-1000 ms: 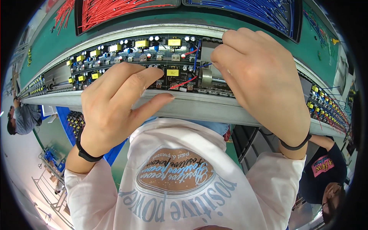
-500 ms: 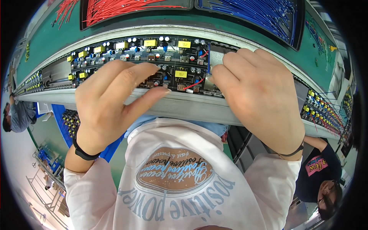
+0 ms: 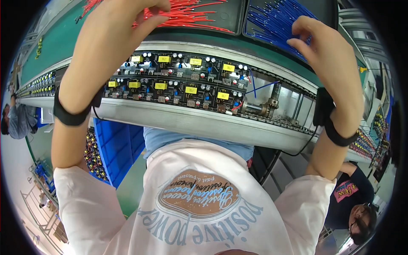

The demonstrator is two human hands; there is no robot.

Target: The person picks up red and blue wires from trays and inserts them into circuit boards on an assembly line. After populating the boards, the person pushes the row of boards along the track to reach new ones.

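Observation:
My left hand (image 3: 123, 23) reaches over the red wires (image 3: 191, 19) at the far side, its thumb and fingers apart and partly cut off by the upper edge. Over the blue wires (image 3: 272, 23) at the far right hangs my right hand (image 3: 325, 46), fingers bent, with a gap between thumb and forefinger. Neither hand visibly holds a wire. Nearer me lies a black panel of circuit boards (image 3: 177, 86) with yellow, blue and silver parts. Blue wires (image 3: 264, 88) stick out at its right end, and a short red wire (image 3: 237, 107) sits at the near right corner.
The panel rides on a conveyor with a metal front rail (image 3: 191, 119); a shaft and gear (image 3: 267, 108) show beside it. Black trays (image 3: 231, 15) hold the wires on a green bench. A blue crate (image 3: 117, 148) stands lower left. A co-worker (image 3: 352, 191) sits at right.
Both hands have left the panel and moved away from me to the wire trays, left to red, right to blue. The panel's right end and its blue wires are now uncovered.

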